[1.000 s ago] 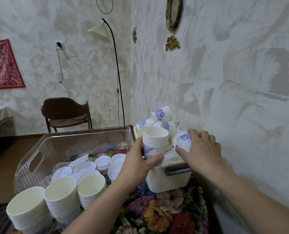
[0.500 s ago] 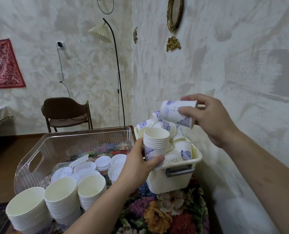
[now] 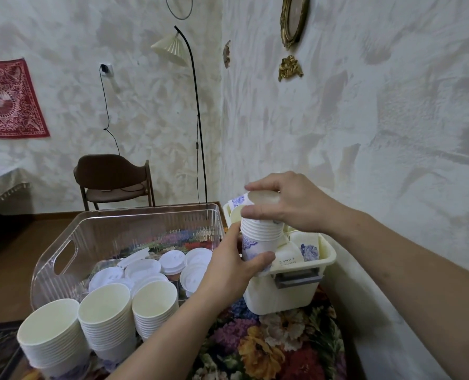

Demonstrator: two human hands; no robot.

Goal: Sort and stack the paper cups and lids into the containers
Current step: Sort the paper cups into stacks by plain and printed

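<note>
Both hands grip cup stack (image 3: 260, 237) at cream bin (image 3: 329, 250) rim — wall just beside.

The small stack of nested cups (image 3: 259, 242), white with a blue flower print, stands upright at about one o'clock from me, just over the near left corner of the cream bin (image 3: 282, 294). One more cup (image 3: 263, 200) sits on top of it, its round end turned toward me. Inside the cream bin, loose blue-print cups (image 3: 308, 249) lie tumbled at odd angles. At eleven o'clock the clear plastic tub (image 3: 123, 229) holds white lids (image 3: 170, 261), lying flat and overlapping on its floor. At nine to ten o'clock, nearest me, three tall stacks of plain white cups (image 3: 104, 319) stand side by side, mouths up, touching.
</note>
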